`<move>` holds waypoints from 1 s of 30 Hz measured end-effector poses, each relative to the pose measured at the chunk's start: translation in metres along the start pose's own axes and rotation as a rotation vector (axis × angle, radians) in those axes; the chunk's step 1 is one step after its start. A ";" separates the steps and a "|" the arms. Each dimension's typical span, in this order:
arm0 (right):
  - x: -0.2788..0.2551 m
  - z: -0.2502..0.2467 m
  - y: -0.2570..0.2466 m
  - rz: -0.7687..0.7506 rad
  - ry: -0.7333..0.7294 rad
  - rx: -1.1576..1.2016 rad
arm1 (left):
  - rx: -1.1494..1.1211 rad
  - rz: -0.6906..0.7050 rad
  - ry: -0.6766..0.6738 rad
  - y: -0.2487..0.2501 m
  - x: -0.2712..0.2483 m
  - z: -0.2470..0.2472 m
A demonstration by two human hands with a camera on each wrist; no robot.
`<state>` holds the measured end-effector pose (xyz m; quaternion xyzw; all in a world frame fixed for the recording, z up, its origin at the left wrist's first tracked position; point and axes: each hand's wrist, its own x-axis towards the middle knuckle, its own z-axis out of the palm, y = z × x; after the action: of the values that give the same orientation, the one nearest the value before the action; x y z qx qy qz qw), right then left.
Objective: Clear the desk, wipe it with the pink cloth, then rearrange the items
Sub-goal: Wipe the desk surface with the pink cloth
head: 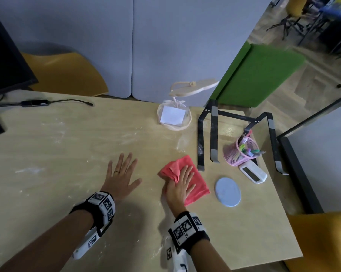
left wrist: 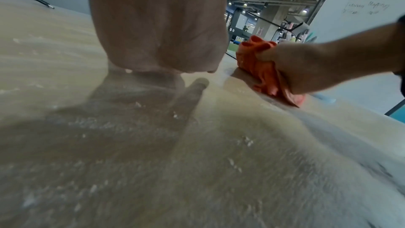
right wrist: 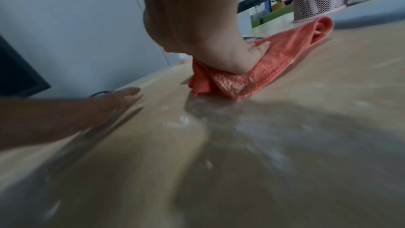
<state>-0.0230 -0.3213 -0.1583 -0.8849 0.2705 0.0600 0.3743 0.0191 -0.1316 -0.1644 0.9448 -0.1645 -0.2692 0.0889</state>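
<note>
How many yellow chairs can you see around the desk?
2: one yellow chair behind the desk's far left, another at its near right corner. More may be out of view.

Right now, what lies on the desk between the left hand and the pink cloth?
Only bare desk with white dust streaks, seen in the head view, between left hand and pink cloth.

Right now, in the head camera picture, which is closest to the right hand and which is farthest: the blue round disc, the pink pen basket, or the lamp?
From the right hand:
1. Blue round disc, just to its right.
2. Pink pen basket, farther right, beside the black stand.
3. Lamp, at the desk's back edge.
</note>
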 end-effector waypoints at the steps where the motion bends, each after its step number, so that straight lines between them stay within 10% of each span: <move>1: 0.007 0.002 -0.009 0.038 -0.004 0.050 | -0.021 -0.040 -0.030 -0.001 0.000 0.000; 6: 0.042 0.007 -0.042 0.213 0.036 0.108 | -0.064 -0.002 0.030 0.001 0.005 0.002; 30: 0.129 0.004 -0.063 -0.092 -0.090 -0.359 | -0.161 0.043 -0.063 -0.001 0.007 -0.008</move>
<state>0.1195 -0.3388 -0.1611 -0.9454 0.1977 0.1295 0.2242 0.0287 -0.1324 -0.1613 0.9219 -0.1651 -0.3092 0.1653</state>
